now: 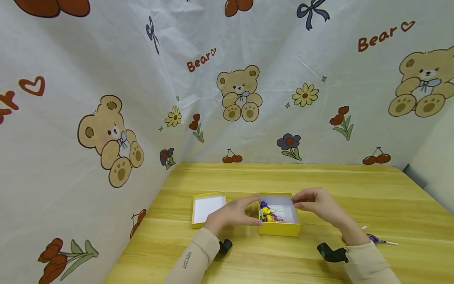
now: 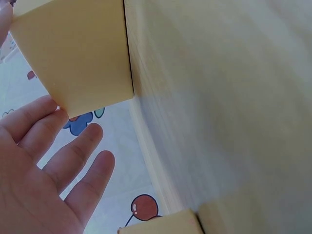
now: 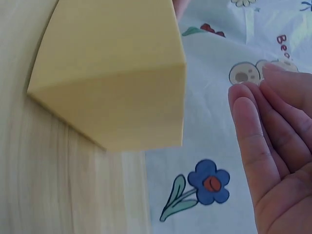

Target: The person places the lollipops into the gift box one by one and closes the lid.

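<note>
A yellow box [image 1: 279,229] with a white inside stands on the table, several wrapped lollipops [image 1: 268,215] heaped at its left. My left hand [image 1: 235,213] holds its left side, thumb at the front corner and fingers at the back corner. The left wrist view shows fingertips against the box's [image 2: 73,53] edge. By the right rim hovers my right hand [image 1: 319,205], its fingers loosely bent and the thumb close to them. Nothing shows between them in the right wrist view, where the hand [image 3: 278,141] is apart from the box [image 3: 131,107].
A shallow yellow lid [image 1: 209,207], white inside, lies left of the box, partly behind my left hand. More lollipops [image 1: 377,239] lie on the wooden table [image 1: 354,185] beyond my right wrist, partly hidden. A bear-print cloth [image 1: 269,134] hangs behind and at the left.
</note>
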### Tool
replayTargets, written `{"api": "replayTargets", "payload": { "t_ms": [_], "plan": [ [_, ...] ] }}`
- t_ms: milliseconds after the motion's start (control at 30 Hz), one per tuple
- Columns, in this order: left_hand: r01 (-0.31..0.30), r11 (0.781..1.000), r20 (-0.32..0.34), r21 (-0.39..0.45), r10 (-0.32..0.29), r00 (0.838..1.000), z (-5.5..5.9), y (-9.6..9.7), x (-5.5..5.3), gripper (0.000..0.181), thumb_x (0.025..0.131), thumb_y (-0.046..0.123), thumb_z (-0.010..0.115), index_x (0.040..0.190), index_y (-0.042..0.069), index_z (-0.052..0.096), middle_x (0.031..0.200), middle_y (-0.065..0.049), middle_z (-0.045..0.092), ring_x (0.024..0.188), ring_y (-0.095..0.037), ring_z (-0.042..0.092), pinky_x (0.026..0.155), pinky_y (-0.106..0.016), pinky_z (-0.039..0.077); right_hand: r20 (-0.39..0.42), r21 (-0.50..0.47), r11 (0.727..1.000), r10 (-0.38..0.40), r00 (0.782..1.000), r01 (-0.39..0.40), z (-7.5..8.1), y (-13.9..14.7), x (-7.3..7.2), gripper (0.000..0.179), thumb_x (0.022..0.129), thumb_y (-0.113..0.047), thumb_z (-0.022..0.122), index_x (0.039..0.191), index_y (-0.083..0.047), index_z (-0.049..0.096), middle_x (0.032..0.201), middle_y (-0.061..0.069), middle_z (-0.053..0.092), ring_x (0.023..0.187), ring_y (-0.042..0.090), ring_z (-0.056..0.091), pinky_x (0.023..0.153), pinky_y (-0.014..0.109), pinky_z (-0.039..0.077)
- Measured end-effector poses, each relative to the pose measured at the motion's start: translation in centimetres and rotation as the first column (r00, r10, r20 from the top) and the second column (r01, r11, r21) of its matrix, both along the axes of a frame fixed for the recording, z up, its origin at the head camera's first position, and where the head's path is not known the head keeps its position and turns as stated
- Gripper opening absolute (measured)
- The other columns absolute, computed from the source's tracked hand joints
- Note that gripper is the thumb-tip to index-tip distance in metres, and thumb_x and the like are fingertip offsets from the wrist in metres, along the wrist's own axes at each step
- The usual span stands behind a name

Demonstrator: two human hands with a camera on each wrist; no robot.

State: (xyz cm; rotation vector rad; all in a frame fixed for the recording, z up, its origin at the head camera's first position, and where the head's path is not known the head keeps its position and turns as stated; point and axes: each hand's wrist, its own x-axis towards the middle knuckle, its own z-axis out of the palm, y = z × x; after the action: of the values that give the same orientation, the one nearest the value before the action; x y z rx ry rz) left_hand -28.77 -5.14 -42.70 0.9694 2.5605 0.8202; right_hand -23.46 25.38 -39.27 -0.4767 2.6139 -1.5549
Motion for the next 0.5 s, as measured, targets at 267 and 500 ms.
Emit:
{"api": "replayTargets", "payload": {
  "t_ms": [267, 500],
  "plan": [
    [-0.001, 1.000, -0.010, -0.010, 0.001, 1.000, 0.3, -0.1, -0.1, 0.093, 0.085, 0.066, 0.068, 0.160, 0.030, 0.026, 0.166, 0.015, 0.018, 0.153, -0.019, 0.027, 0.123, -0.045, 0.031, -0.020, 0.005, 1.000, 0.010, 1.000, -0.010, -0.7, 3.6, 0.8, 0.033, 0.097, -0.012, 0.066, 0.119, 0.013, 0.065, 0.114, 0.022, 0.071, 0.093, 0.004, 0.071, 0.080, 0.019, 0.059],
    [0.006, 1.000, -0.009, 0.000, -0.006, 1.000, 0.1, 0.0, 0.1, 0.094, 0.085, 0.063, 0.070, 0.160, 0.026, 0.027, 0.167, 0.011, 0.020, 0.153, -0.020, 0.027, 0.123, -0.045, 0.031, 0.014, 0.048, 0.999, 0.019, 1.000, -0.019, -1.4, 7.3, 1.5, 0.036, 0.098, -0.012, 0.065, 0.122, 0.014, 0.062, 0.114, 0.014, 0.073, 0.095, 0.002, 0.070, 0.079, 0.018, 0.058]
  ]
}}
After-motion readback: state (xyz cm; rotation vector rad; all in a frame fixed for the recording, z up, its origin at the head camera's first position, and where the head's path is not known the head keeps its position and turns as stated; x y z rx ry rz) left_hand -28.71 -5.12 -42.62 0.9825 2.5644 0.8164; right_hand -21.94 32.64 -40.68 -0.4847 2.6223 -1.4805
